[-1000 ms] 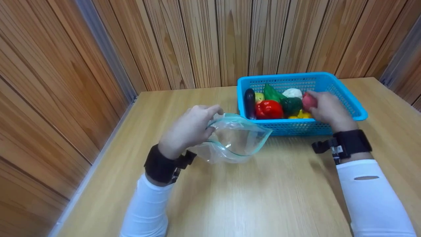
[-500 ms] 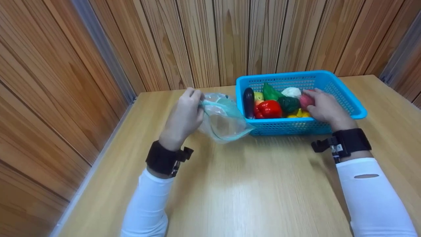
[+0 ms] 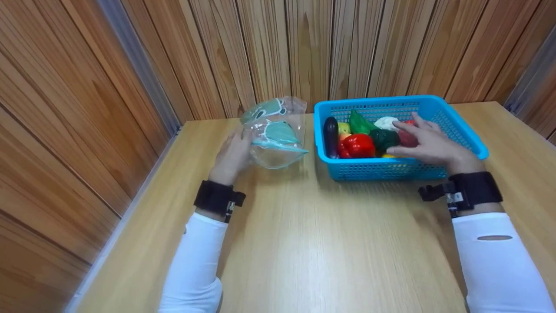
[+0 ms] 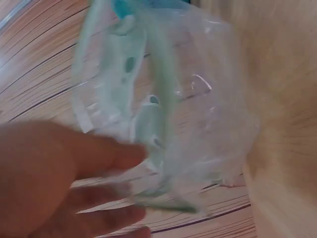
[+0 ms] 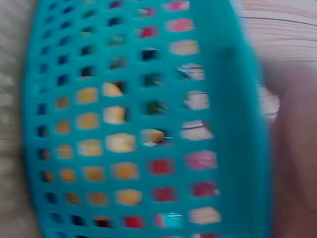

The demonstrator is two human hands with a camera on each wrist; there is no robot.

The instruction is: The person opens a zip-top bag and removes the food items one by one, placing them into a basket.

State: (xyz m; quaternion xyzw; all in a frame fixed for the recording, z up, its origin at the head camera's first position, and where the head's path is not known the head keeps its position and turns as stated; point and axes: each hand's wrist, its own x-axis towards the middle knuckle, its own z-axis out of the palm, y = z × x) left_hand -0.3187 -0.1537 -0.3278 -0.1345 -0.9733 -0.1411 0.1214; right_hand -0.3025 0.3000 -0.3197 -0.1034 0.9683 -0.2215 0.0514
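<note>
Beside a clear zip bag (image 3: 278, 132) with a green printed pattern, my left hand (image 3: 232, 152) has its fingers extended at the bag's left side. The left wrist view shows those fingers (image 4: 106, 156) spread and overlapping the bag's mouth edge. The bag stands upright near the back of the table, its mouth facing me. My right hand (image 3: 434, 141) is over the right part of a blue basket (image 3: 369, 168), fingers spread above a pinkish-red round item (image 3: 407, 139). In the right wrist view the basket wall (image 5: 237, 148) hides most of that hand.
In the basket lie an eggplant (image 3: 331, 135), a red bell pepper (image 3: 357, 146), a green pepper (image 3: 360, 123), a dark green vegetable (image 3: 385, 140) and a white item (image 3: 386, 123). A wooden panel wall (image 3: 308, 52) rises behind the table (image 3: 299, 243).
My left hand has moved the bag back and left, turned it upright, and loosened its fingers from it. My right hand has let go of the pinkish-red item and lifted slightly with fingers spread.
</note>
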